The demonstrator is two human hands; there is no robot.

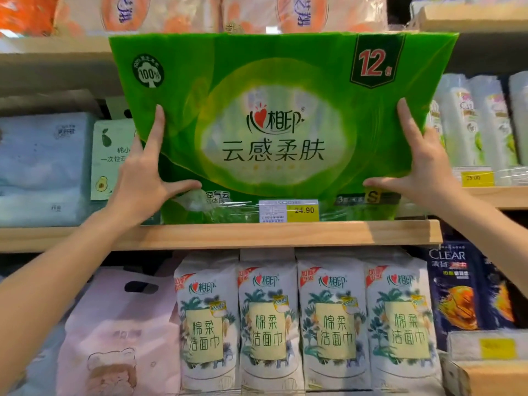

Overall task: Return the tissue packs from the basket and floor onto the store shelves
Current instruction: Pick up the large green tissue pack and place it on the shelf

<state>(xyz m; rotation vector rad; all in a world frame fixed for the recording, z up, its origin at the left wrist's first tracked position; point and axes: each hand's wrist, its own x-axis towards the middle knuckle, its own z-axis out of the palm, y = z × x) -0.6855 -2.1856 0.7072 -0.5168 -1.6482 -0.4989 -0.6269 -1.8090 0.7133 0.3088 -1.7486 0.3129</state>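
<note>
A large green tissue pack [274,90] marked "12" stands upright on the middle wooden shelf [223,234], filling the gap between neighbouring goods. My left hand [143,178] presses its lower left side, thumb under the front and fingers spread up the face. My right hand [420,170] mirrors it on the lower right side. Both hands hold the pack between them. A price tag [288,210] reading 24.90 sits at the shelf edge in front of the pack's bottom. No basket or floor is in view.
Pale blue packs [43,167] and a white avocado-print pack [111,158] stand to the left. White bottles [480,121] fill the right shelf. Below are several white facial-towel packs [303,321], a pink bag [120,332] and dark shampoo bottles [468,287]. Orange packs [200,12] sit above.
</note>
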